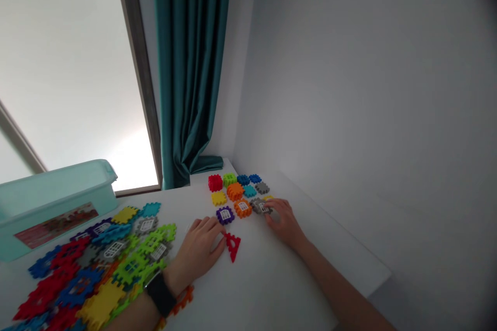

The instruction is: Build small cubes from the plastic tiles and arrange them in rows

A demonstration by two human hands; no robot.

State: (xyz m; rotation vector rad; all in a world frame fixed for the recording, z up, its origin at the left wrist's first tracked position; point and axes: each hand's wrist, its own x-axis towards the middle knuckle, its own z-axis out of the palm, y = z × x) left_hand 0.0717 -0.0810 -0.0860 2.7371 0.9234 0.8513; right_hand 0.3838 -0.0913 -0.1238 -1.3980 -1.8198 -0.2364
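Observation:
My left hand [200,248], with a dark watch on the wrist, rests low over the table. Its thumb and index finger close on one corner of a red triangular building tile [233,246] with toothed edges. Farther right, my right hand [285,221] has its fingers on a grey square tile with a white window [258,205], at the end of a row. Beside that lie an orange window tile [243,208] and a purple window tile [225,215]. Part of a yellow tile [267,197] shows behind my right fingers.
Small colour-sorted stacks stand behind, including red [215,182], green [229,179] and orange tiles [235,191]. A heap of mixed tiles [77,287] spreads over the left of the table. Behind it is a pale teal bin [58,194]. A wall [349,114] borders the table's right side.

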